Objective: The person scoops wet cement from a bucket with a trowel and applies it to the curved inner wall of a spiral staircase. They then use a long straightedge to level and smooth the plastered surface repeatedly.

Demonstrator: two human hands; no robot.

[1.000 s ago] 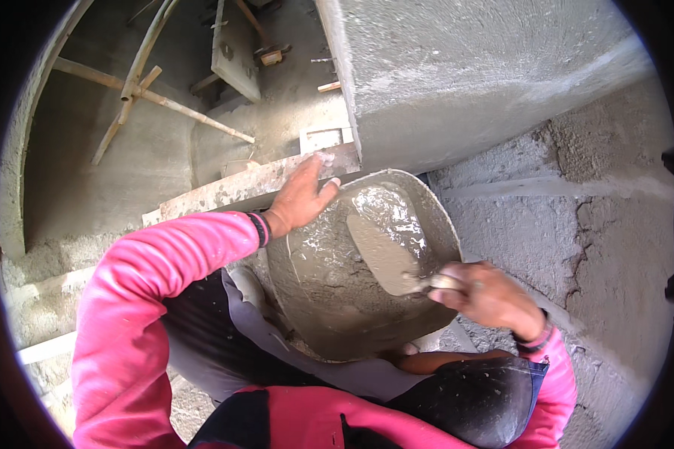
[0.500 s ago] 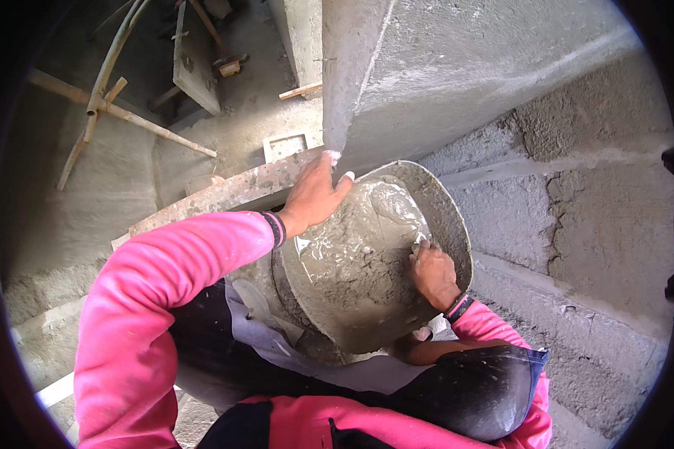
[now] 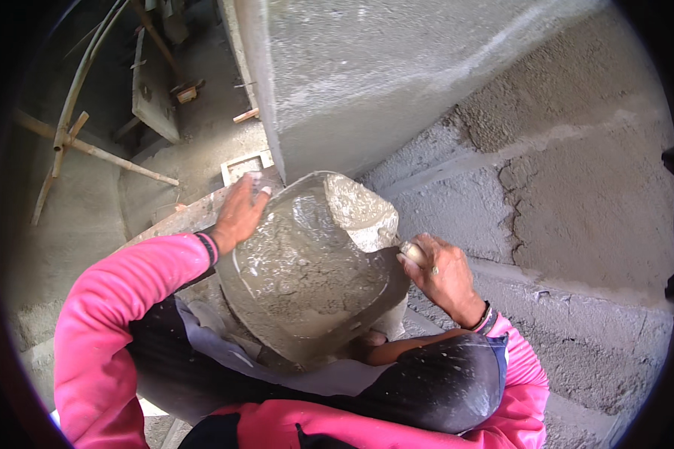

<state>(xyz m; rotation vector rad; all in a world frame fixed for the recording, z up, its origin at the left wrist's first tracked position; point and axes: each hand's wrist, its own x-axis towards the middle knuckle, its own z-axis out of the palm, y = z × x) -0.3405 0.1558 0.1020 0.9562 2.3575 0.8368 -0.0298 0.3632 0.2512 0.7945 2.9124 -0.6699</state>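
Observation:
My right hand (image 3: pixel 445 278) is closed round the pale handle of a trowel (image 3: pixel 414 254). The trowel's blade carries a wet grey heap of mortar (image 3: pixel 362 212) and sits over the right far side of a tub (image 3: pixel 236 295). More wet mortar (image 3: pixel 307 262) fills the tub, its surface shiny in places and lumpy in others. My left hand (image 3: pixel 237 215) lies at the tub's far left rim, fingers stretched out and thumb apart, with pale wrapping on the fingertips. Whether it presses on the rim or on the plank behind cannot be made out.
A mortar-spattered plank (image 3: pixel 195 215) runs behind my left hand. Beyond the tub rises a smooth grey plastered wall (image 3: pixel 352 90), with rougher wall (image 3: pixel 591 202) to the right. Crossed bamboo poles (image 3: pixel 120 153) and a white frame (image 3: pixel 240 166) lie lower at the far left. My bent knee (image 3: pixel 457 382) is close to the tub.
My right hand has come up out of the mortar, bringing the loaded trowel into sight above the tub's right side. The whole view has shifted, and my left hand stays by the rim.

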